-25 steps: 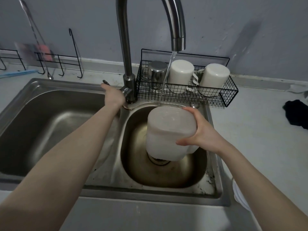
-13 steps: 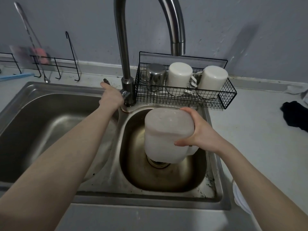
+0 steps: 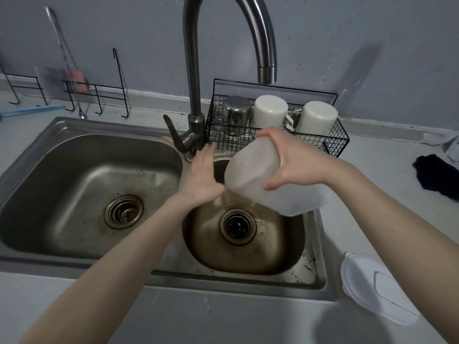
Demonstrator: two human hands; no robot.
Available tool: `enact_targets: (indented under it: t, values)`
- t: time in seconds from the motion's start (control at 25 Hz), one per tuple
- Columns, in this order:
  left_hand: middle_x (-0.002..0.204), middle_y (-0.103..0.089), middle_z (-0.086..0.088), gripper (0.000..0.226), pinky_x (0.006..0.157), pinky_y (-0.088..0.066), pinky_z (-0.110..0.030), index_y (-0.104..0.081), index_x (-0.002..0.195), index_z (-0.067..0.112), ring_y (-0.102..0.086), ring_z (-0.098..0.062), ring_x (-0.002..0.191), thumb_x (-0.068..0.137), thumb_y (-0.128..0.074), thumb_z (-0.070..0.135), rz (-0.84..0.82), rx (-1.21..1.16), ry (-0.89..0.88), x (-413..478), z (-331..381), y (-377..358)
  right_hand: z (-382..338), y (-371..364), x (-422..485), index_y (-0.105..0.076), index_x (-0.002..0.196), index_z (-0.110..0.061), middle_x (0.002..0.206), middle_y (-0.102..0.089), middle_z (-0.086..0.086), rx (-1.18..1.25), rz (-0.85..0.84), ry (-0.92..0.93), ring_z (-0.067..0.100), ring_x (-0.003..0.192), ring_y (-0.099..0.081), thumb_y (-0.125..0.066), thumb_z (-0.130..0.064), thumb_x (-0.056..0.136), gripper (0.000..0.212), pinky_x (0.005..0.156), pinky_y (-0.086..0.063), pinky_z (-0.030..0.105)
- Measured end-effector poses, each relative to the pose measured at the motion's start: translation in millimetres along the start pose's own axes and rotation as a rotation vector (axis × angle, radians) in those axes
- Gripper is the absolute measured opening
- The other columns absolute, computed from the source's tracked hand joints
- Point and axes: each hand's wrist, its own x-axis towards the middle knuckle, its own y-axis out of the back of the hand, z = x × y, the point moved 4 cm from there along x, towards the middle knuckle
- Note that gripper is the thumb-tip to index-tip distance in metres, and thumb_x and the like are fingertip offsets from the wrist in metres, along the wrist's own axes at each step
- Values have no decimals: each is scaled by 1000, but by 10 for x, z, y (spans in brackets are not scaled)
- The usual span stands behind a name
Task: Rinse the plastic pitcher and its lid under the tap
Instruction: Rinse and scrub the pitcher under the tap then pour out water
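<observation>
Pitcher (image 3: 258, 175) tilted above the small basin (image 3: 248, 254), clamped across its upper end by right hand (image 3: 295, 160). Left hand (image 3: 203, 175), fingers spread flat, sits just beside the pitcher, contact unclear. Lid (image 3: 372, 286) on counter, well below-right of the grip; tap spout (image 3: 267, 73) directly above it.

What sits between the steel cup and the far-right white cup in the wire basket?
In the head view, another upturned white cup stands between the steel cup and the right white cup in the wire basket.

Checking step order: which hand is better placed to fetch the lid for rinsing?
Probably left: the right hand grips the pitcher, while the left hand is open and free, though the lid lies rightward.
</observation>
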Motion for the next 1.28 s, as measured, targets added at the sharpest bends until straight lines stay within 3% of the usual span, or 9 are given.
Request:
enact_targets:
  t: [0.2,0.32,0.44,0.6,0.76,0.88,0.96,1.08,1.28]
  values:
    - [147,-23,-4,112,110,-27,-27,-2,146,18,-24,-17,134,63,-76,4,-180,-204,-121,-276,204,-217,-281,35,29,-23,137,-28,135,-40,1,-318,-86,53,26,120,-41,-81,-36,49,105,94,-37,44]
    - [130,-33,8,106,81,-31,-1,-12,144,18,-32,-4,118,63,-81,9,-147,-323,-118,-363,237,-255,-343,13,11,-21,138,-29,135,-39,0,-392,-121,67,26,120,-39,-80,-34,51,105,92,-33,46]
    - [124,-34,13,103,73,-34,3,-17,142,17,-34,-2,115,63,-82,13,-122,-336,-126,-412,243,-263,-335,14,-25,-21,138,-30,136,-38,-1,-384,-127,70,26,122,-38,-81,-33,51,105,95,-32,47]
    - [123,-35,10,109,97,-38,-23,-20,139,20,-37,-7,115,51,-84,25,-69,-301,-188,-460,397,-227,-253,103,-127,-24,137,-29,137,-38,0,-241,-127,69,25,121,-40,-82,-27,51,104,97,-36,46]
    - [126,-32,9,116,102,-36,-38,-17,137,35,-35,-17,124,41,-80,46,67,-251,-246,-453,652,-195,-228,127,-222,-24,140,-22,137,-39,5,-85,-98,151,23,120,-42,-85,-24,50,108,97,-40,41]
    - [130,-35,2,115,104,-36,-43,-24,136,23,-36,-20,123,39,-76,54,167,-175,-222,-420,694,-170,-131,134,-331,-18,144,-22,147,-30,4,-45,7,199,20,135,-24,-84,-33,55,112,112,-22,36]
    - [135,-37,-1,115,106,-35,-41,-25,137,20,-37,-19,125,40,-80,48,184,-246,-158,-389,609,-161,36,174,-465,-23,143,-25,148,-26,-4,128,227,198,10,136,-16,-82,-34,62,100,113,-13,27]
    - [124,-44,6,108,92,-42,-26,-28,135,20,-46,-13,115,46,-88,33,206,-445,-37,-415,419,-191,477,109,-728,-37,135,-24,134,-36,-12,525,668,18,-2,123,-32,-77,-25,70,76,103,-25,12]
    - [115,-53,0,92,75,-56,-36,-32,129,16,-60,-19,101,53,-85,20,145,-973,179,-532,275,-368,1006,-588,-868,-17,144,-25,132,-41,2,1206,424,-534,20,119,-44,-74,-28,72,92,105,-34,44]
